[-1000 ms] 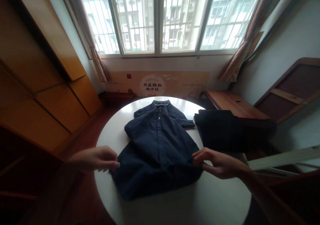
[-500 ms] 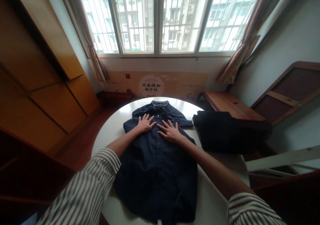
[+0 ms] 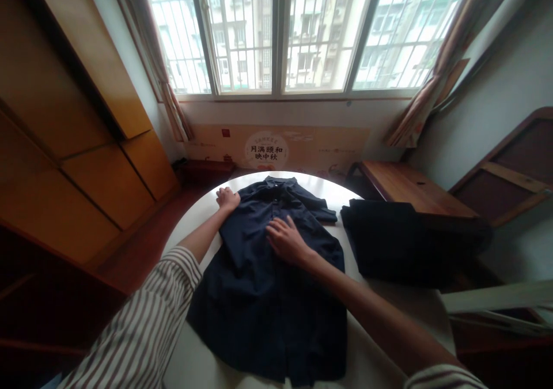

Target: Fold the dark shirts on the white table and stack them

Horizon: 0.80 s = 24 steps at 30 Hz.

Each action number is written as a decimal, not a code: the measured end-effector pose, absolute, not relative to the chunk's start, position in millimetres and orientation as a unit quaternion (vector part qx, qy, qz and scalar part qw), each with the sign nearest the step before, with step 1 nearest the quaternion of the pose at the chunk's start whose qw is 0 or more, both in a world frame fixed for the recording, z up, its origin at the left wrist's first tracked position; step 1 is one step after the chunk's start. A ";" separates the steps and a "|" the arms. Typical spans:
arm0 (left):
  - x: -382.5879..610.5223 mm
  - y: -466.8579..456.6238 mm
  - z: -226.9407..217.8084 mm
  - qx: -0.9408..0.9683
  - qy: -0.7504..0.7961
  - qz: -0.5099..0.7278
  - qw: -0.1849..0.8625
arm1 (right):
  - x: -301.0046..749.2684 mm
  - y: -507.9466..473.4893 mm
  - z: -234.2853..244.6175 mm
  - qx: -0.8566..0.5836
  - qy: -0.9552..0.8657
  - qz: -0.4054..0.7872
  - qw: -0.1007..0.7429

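A dark navy button-up shirt (image 3: 259,297) lies front up on a round white table (image 3: 190,351), its collar at the far edge. At the shirt's upper left edge, my left hand (image 3: 227,198) is closed, its curled fingers on the sleeve cloth; its exact grip is partly hidden. My right hand (image 3: 288,240) rests on the shirt's front beside the button placket, fingers slightly bent and thumb apart. The sleeve on the right (image 3: 325,211) lies folded out toward the table's right side.
Folded dark cloth (image 3: 384,239) is stacked on the table's right. A wooden bench (image 3: 419,190) stands beyond it, below a barred window (image 3: 276,37). Wooden cabinets (image 3: 86,176) line the left wall. A pale wooden bar (image 3: 496,297) sits at the lower right.
My left hand has moved left and outward from the shirt's chest to its upper left edge, and its fingers have closed. My right hand stays on the front, its spread fingers drawn together somewhat.
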<state>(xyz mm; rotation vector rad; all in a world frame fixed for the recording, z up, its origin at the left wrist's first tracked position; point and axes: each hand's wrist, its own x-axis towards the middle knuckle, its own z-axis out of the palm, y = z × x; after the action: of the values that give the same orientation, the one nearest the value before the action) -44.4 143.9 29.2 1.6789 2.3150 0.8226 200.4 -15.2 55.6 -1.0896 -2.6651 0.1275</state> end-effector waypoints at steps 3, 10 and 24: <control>-69.7 156.4 34.1 0.567 0.767 0.269 0.135 | 179.0 -50.8 43.3 -0.277 -0.947 0.111 0.118; -92.7 180.1 52.7 0.562 0.728 0.355 0.167 | 173.8 -105.9 43.1 -0.199 -0.949 0.239 0.061; -137.9 171.0 57.7 0.514 0.804 0.268 0.134 | 171.7 -161.9 5.0 -0.139 -0.969 0.176 0.104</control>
<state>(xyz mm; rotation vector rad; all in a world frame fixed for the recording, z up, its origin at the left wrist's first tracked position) -137.9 171.0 57.7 1.4913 2.3297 0.7756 171.7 -161.9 5.0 -0.4113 -2.8579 0.5206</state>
